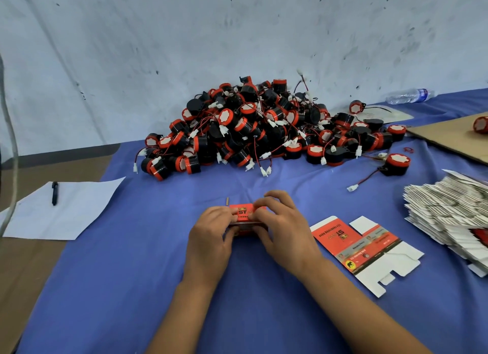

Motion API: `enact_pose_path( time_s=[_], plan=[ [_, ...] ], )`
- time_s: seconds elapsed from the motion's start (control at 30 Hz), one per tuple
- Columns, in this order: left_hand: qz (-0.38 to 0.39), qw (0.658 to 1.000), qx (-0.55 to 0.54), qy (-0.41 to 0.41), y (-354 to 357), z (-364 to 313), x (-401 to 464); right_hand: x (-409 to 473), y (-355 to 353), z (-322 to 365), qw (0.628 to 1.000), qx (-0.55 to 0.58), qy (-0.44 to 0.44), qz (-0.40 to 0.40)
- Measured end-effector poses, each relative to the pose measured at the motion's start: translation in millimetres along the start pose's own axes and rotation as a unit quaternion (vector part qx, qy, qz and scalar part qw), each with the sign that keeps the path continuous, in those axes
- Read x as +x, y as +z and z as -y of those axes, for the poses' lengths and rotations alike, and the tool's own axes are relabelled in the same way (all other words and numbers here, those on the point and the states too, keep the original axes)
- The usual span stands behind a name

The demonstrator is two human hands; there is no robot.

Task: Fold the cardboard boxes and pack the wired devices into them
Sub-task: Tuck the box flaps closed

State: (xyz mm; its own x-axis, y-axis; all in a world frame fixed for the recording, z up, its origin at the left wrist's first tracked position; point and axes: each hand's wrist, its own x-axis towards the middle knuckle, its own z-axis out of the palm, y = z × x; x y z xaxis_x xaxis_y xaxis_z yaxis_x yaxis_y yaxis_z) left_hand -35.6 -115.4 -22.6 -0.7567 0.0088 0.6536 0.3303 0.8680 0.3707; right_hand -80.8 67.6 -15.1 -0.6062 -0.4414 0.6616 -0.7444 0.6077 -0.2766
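Observation:
A small red cardboard box (244,214) stands on the blue cloth (132,287) in front of me, held between both hands. My left hand (211,235) grips its left side with fingers curled over the top edge. My right hand (280,221) grips the right side, fingers curled over the lid. What the box holds is hidden. A flat unfolded red-and-white box blank (367,250) lies just right of my right hand. A big heap of black-and-red wired devices (264,126) with white connectors sits at the back against the wall.
A stack of flat box blanks (449,216) lies at the right edge. A brown cardboard sheet (454,137) with one device, and a plastic bottle (409,96), sit at the back right. White paper (66,211) with a pen (54,192) lies at the left.

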Motion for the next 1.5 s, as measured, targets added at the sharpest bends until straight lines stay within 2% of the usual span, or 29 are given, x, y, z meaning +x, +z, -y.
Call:
enact_pose_path(
  time_s=[0.17,0.33,0.4,0.53,0.63,0.73,0.8,0.87,0.93,1.0,1.1,1.13,1.17,1.23,1.3,1.37,1.43,1.5],
  plan=[
    [-0.021,0.998,0.049,0.045,0.7,-4.9,-3.0,-3.2,8.6,9.9,0.999,-0.050,-0.004,-0.006],
    [0.026,0.995,0.077,0.065,1.6,-6.8,1.1,-10.5,14.0,11.8,0.996,-0.080,-0.009,0.041],
    [0.065,0.997,0.049,0.019,2.7,-5.5,6.1,-10.4,12.6,10.0,0.996,-0.071,-0.003,0.051],
    [0.146,0.982,-0.077,-0.092,-3.8,-2.3,21.1,-5.2,6.7,10.8,0.994,-0.075,0.015,0.076],
    [0.172,0.973,-0.084,-0.125,-9.9,-4.9,34.1,11.2,3.3,21.5,0.988,-0.098,0.029,0.113],
    [0.148,0.968,-0.094,-0.181,-13.7,-16.2,34.1,19.9,-7.5,28.4,0.977,-0.140,0.021,0.157],
    [0.113,0.956,-0.159,-0.220,-12.7,-34.1,31.6,14.3,-31.1,26.3,0.984,-0.121,0.028,0.130],
    [0.084,0.955,-0.203,-0.198,-9.0,-68.8,37.9,3.0,-68.9,18.4,0.986,-0.109,0.064,0.106],
    [0.061,0.959,-0.240,-0.135,-0.5,-122.2,54.0,-10.7,-122.5,6.6,0.982,-0.105,0.151,0.052],
    [0.053,0.951,-0.300,-0.051,12.2,-196.3,71.9,-29.5,-191.9,-9.6,0.963,-0.117,0.243,-0.021],
    [0.098,0.898,-0.426,0.056,32.6,-317.5,85.3,-75.7,-310.7,-27.4,0.910,-0.204,0.335,-0.131],
    [0.119,0.881,-0.450,0.084,38.0,-352.9,85.8,-92.2,-346.7,-29.0,0.887,-0.243,0.365,-0.142],
    [0.143,0.871,-0.458,0.108,45.5,-391.8,83.8,-113.9,-383.9,-29.6,0.859,-0.279,0.408,-0.134],
    [0.199,0.878,-0.403,0.167,59.5,-447.5,76.9,-148.6,-435.0,-29.0,0.807,-0.302,0.504,-0.064],
    [0.285,0.872,-0.320,0.237,74.6,-488.7,62.3,-179.6,-466.3,-30.0,0.748,-0.283,0.599,0.041],
    [0.362,0.852,-0.263,0.273,87.7,-508.0,47.5,-199.0,-476.6,-34.7,0.706,-0.243,0.654,0.123],
    [0.372,0.845,-0.271,0.272,98.9,-507.1,41.0,-206.3,-475.3,-42.6,0.691,-0.220,0.672,0.151],
    [0.327,0.850,-0.348,0.220,102.5,-487.5,41.9,-204.0,-469.6,-52.6,0.700,-0.230,0.667,0.115]
  ],
)
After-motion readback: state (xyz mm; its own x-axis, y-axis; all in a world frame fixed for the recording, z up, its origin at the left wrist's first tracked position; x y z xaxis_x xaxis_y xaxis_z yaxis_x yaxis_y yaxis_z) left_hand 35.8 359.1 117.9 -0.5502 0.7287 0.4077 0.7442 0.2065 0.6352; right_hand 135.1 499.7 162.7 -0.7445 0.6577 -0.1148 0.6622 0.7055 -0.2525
